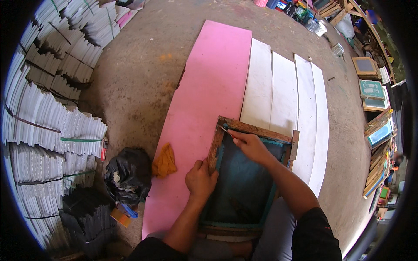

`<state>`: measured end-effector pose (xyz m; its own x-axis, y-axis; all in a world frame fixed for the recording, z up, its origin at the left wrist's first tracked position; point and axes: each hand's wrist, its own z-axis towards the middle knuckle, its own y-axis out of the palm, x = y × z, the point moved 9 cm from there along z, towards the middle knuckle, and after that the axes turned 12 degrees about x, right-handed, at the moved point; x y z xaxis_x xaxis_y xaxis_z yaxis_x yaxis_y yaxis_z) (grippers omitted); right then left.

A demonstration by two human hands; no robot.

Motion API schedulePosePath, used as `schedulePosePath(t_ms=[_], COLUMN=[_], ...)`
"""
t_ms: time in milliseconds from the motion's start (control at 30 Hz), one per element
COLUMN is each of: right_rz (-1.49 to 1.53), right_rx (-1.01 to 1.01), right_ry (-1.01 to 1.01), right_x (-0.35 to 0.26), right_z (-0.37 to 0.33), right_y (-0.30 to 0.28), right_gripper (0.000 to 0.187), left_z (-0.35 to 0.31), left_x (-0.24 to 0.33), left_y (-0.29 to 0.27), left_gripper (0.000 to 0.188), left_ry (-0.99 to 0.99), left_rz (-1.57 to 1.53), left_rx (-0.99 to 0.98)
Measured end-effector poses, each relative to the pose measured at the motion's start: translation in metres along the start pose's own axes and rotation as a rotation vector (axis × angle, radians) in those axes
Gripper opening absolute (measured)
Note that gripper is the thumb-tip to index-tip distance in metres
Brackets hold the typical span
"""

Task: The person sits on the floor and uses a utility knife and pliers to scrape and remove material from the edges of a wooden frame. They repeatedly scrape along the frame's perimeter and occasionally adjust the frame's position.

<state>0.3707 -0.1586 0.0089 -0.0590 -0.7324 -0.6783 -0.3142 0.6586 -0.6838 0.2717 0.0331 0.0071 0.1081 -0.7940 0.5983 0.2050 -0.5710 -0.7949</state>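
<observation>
A wooden screen-printing frame (257, 126) with dark teal mesh lies tilted across my lap and over the boards. My left hand (201, 177) is closed around the frame's left rail, partway down its side. My right hand (250, 145) reaches over the mesh to the far left corner. Between its thumb and fingers is a thin tool with a red handle and a pale tip (224, 129). The tip points into that corner, at the inner edge of the wood. I cannot tell whether it is a blade or another point.
A long pink board (209, 74) and several white boards (285, 82) lie under the frame. Left are tied paper stacks (39, 108), a black plastic bag (128, 172) and an orange cloth (165, 161). More frames (372, 89) line the right; a clear container (337, 49) stands on the floor.
</observation>
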Motion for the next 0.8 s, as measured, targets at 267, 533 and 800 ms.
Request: schedulePosePath(t_ms=[267,533,800], right_rz=[-0.217,0.025,-0.076], right_rx=[0.216,0.246,0.249], right_ry=[-0.048,0.053,0.062], right_x=[-0.016,-0.016,-0.028], right_z=[-0.022,-0.022,-0.016], right_y=[-0.016,-0.006,-0.018], right_gripper=[0.046,0.043,0.042], left_z=[0.000,0.000,0.000], left_x=[0.004,-0.002,-0.001], left_y=[-0.003,0.001,-0.003], left_gripper=[0.049,0.049,0.048], left_ry=[-0.053,-0.070,-0.053], left_rz=[-0.006,-0.033,-0.032], left_rx=[-0.061,-0.074,-0.049])
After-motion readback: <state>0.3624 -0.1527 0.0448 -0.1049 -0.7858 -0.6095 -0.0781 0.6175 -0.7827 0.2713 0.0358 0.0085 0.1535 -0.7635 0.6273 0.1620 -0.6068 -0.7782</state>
